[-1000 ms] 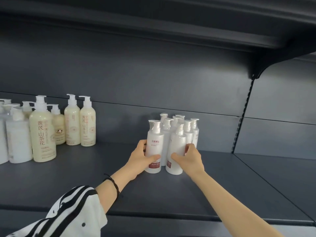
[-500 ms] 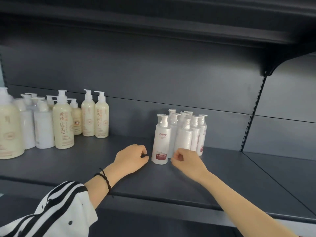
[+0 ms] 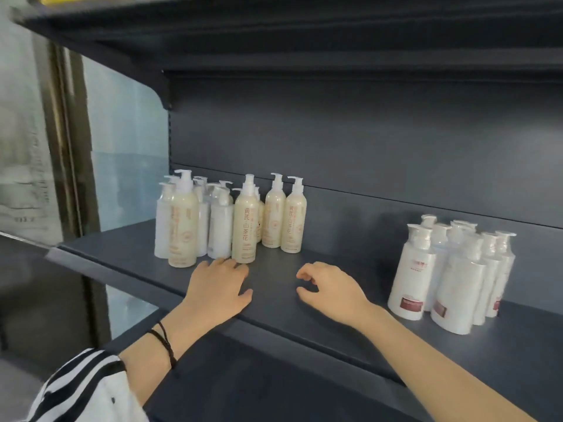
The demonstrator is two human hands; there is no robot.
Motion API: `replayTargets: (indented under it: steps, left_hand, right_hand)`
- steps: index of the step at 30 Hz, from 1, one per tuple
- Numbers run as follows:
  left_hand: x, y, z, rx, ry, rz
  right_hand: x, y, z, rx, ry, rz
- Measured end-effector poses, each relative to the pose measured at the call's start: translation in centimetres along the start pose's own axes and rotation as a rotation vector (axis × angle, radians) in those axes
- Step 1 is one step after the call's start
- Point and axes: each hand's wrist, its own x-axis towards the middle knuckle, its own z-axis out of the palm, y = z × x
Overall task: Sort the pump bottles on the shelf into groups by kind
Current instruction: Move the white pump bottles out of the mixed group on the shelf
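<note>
Nearest to me is the black-and-white striped sleeve [image 3: 79, 388] of the person's left arm, and on that wrist a thin black cord bracelet [image 3: 163, 345]. Both arms reach over the front edge of the dark grey metal shelf [image 3: 274, 303].

The left hand [image 3: 217, 292] is palm down, its fingers relaxed and a little bent, and it holds nothing. Its fingertips are just in front of the left group of bottles. The right hand [image 3: 332, 292] is beside it, apart from it, with loosely curled fingers that also hold nothing.

At the right stands a tight group of white plastic pump bottles with dark red labels [image 3: 457, 281], all upright, well apart from the right hand. At the left, a little further back, the tall cream pump bottles with red characters [image 3: 245, 226] stand mixed with some plain white pump bottles [image 3: 220, 229]. Two cream ones stand at the right side of this group.

Behind everything are the dark back panel [image 3: 365, 141] and, above, the upper shelf [image 3: 304, 35].
</note>
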Motion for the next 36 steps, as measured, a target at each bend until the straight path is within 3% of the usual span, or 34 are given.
replayTargets:
  steps: [8,11,13,17,23,36]
  left_hand:
    - [-0.3,-12.1,0.2,-0.088,0.072,-0.090]
    - [0.4,-16.4,0.3,-0.205,0.101,-0.202]
    - [1.2,-18.9,0.6,-0.362,0.152,-0.333]
    - [3.6,-22.3,2.1,-0.929,0.254,-0.529]
    - [6.1,-23.6,4.7,-1.348,0.110,-0.564]
    - [8.2,-24.5,7.0,-1.324,-0.045,-0.378]
  right_hand:
    - [7.3,-8.2,4.7,0.145,-0.015,-0.015]
    - [9.7,-10.2,6.1,0.292,0.031,0.046]
    - [11.0,-11.0,6.8,0.433,0.093,0.106]
    - [13.5,-12.4,7.7,0.752,0.214,0.236]
    - [16.1,-13.5,9.6,0.875,0.239,0.292]
    - [19.4,-12.1,11.6,0.741,0.314,0.356]
